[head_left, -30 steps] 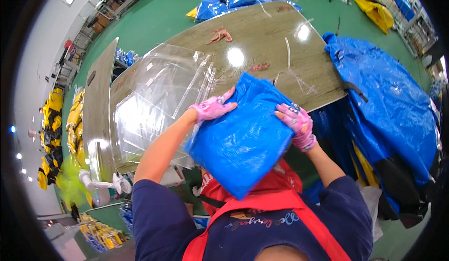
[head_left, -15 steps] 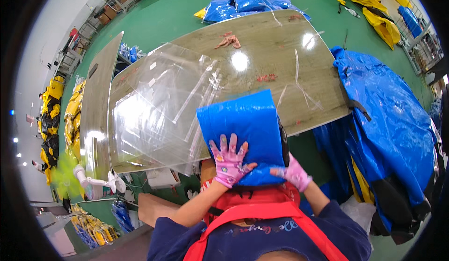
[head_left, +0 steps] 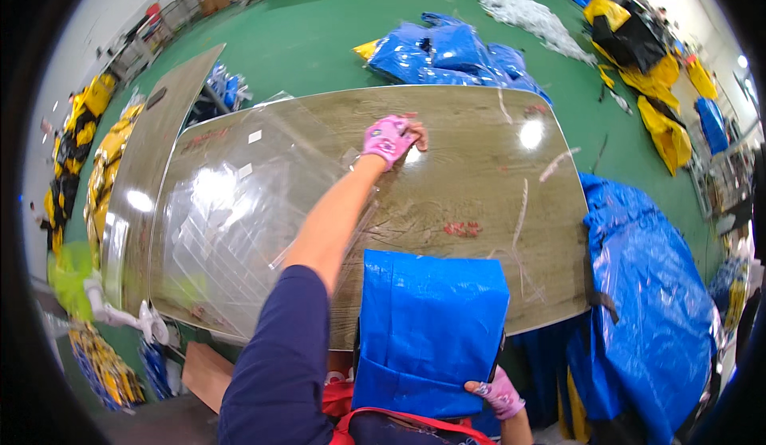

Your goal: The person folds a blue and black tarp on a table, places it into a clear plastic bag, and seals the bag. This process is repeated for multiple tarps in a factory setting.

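Observation:
A folded blue tarpaulin bag (head_left: 435, 317) with dark edging rests at the near table edge, in front of my body. My right hand (head_left: 501, 397), in a pink patterned fingerless glove, pinches its lower right edge, thumb on top and fingers hidden beneath. My left hand (head_left: 392, 139), gloved alike, is stretched to the far side of the wood-patterned table (head_left: 447, 182). Its fingers curl down over a small pinkish cloth rag (head_left: 409, 116), which is mostly covered by the hand.
Clear plastic sheets (head_left: 231, 214) cover the table's left part. A large blue tarpaulin pile (head_left: 650, 301) hangs at the right edge. Packed blue bundles (head_left: 447, 50) lie on the green floor beyond. A second table (head_left: 144, 166) stands left, near a small fan (head_left: 76, 277).
My left hand has left the blue bag and reached forward to the rag. The right hand has stayed at the bag's edge. My view has tilted up.

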Demonstrator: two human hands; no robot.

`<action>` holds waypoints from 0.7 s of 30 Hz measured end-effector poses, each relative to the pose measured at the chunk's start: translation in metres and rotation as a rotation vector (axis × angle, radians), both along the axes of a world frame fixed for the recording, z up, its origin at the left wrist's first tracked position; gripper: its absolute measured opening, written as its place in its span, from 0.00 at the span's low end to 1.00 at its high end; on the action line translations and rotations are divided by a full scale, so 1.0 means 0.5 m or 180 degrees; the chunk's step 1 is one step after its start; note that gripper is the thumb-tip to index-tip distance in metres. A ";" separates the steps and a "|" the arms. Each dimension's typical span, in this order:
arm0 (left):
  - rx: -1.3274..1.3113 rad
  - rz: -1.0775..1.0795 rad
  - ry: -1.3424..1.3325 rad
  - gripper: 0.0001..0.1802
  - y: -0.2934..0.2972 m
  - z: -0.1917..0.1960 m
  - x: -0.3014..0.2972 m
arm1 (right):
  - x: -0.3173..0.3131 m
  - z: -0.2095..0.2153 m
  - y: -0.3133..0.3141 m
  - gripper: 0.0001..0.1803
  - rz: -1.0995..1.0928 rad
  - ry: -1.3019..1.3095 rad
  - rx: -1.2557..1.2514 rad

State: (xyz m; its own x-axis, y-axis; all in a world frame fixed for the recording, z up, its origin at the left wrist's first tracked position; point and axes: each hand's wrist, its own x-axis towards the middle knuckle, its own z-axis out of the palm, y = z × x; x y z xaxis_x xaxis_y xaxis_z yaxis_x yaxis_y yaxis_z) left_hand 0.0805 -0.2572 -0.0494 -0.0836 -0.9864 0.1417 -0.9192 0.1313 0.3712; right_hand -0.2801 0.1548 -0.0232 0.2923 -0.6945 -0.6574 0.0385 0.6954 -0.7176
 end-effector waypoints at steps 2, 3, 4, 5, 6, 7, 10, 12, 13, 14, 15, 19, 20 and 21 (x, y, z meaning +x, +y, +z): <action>0.0132 0.0029 0.1579 0.25 -0.053 -0.096 0.018 | 0.010 -0.015 -0.014 0.43 -0.0097 0.0126 0.0189; 0.0085 -0.0073 0.1026 0.27 -0.046 -0.054 -0.029 | 0.022 -0.004 -0.016 0.42 -0.0410 0.0235 0.0354; 0.0334 -0.0365 0.1558 0.30 -0.013 -0.006 -0.020 | 0.021 -0.010 -0.012 0.41 -0.0403 0.0337 0.0327; 0.0571 -0.0613 0.2082 0.33 0.033 0.035 0.016 | 0.015 -0.021 -0.002 0.41 -0.0354 0.0429 0.0301; 0.0280 -0.0924 0.1311 0.37 0.088 0.053 0.091 | 0.012 -0.032 0.001 0.41 -0.0297 0.0506 0.0242; -0.0004 -0.1231 0.0533 0.42 0.151 0.069 0.178 | 0.010 -0.040 -0.001 0.39 -0.0316 0.0422 0.0116; 0.0509 -0.0798 -0.1519 0.37 0.365 0.084 0.337 | 0.022 -0.025 -0.006 0.34 -0.0403 0.0280 -0.0206; 0.0328 -0.0504 -0.1420 0.30 0.428 0.004 0.386 | 0.019 -0.041 -0.008 0.33 -0.0221 0.0083 -0.0353; 0.0294 -0.0429 -0.1082 0.28 0.432 -0.010 0.395 | 0.028 -0.032 -0.017 0.33 -0.0166 0.0024 -0.0456; 0.0260 -0.0356 -0.0748 0.25 0.442 -0.022 0.408 | 0.030 -0.034 -0.013 0.32 -0.0199 0.0066 -0.0470; 0.0311 -0.0501 -0.0666 0.24 0.435 -0.023 0.392 | 0.027 -0.034 -0.009 0.32 -0.0298 0.0150 -0.0519; 0.0540 -0.0238 -0.0239 0.23 0.509 0.023 0.284 | -0.042 -0.054 0.011 0.38 -0.0754 -0.0077 -0.0626; 0.0010 -0.0134 -0.0620 0.23 0.529 0.010 0.285 | -0.066 -0.056 0.029 0.38 -0.0940 -0.0174 -0.0536; -0.0551 -0.0003 -0.1008 0.23 0.546 -0.001 0.298 | -0.064 -0.038 0.028 0.38 -0.1105 -0.0291 -0.0472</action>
State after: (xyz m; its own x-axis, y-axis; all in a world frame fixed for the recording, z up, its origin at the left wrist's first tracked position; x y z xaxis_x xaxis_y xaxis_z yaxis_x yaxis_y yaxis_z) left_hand 0.2295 0.0157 -0.0497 -0.1510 -0.9499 0.2735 -0.9850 0.1681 0.0402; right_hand -0.3122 0.1690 -0.0423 0.0758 -0.8480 -0.5246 0.3218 0.5188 -0.7920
